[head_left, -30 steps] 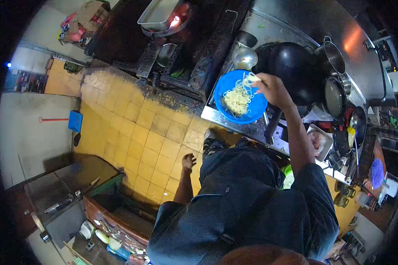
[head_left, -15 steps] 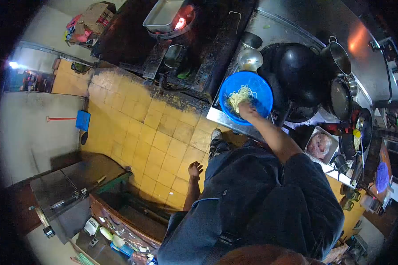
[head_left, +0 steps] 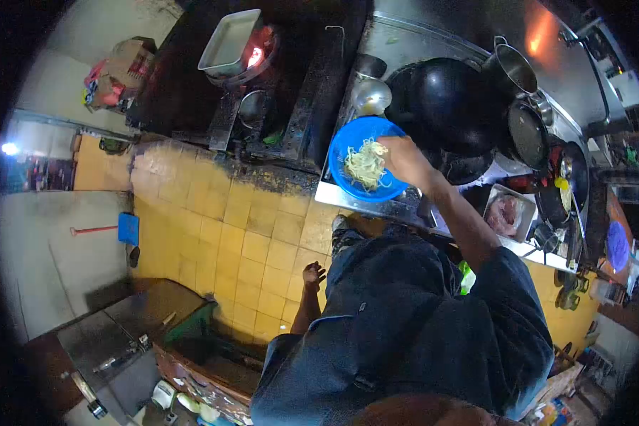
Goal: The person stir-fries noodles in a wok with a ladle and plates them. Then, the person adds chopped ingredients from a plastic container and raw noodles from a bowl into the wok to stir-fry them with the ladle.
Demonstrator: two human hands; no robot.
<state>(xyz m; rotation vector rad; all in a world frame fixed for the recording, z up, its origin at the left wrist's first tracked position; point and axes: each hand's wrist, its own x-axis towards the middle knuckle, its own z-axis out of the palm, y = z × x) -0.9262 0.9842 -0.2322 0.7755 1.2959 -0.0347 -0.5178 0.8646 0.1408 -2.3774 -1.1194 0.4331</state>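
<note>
A round blue colander (head_left: 342,157) sits on the metal counter edge by the stove, with pale noodles (head_left: 363,167) in it. My right hand (head_left: 407,160) is over the colander's right side, palm down, its fingers curled against the noodles and closed on some of them; the fingertips are partly hidden. My left hand (head_left: 314,274) hangs low at my side above the tiled floor, holding nothing, with its fingers loosely bent and apart.
A metal ladle or bowl (head_left: 371,96) and a large black wok (head_left: 444,106) are behind the colander. A tall pot (head_left: 510,71) and a tray of raw meat (head_left: 508,213) are to the right. At the back left, a rectangular pan (head_left: 228,42) sits over a glowing fire (head_left: 255,57).
My right hand has risen from inside the colander and looks larger, with noodles at its fingers. The whole scene has shifted slightly left. My left hand has stayed at my side.
</note>
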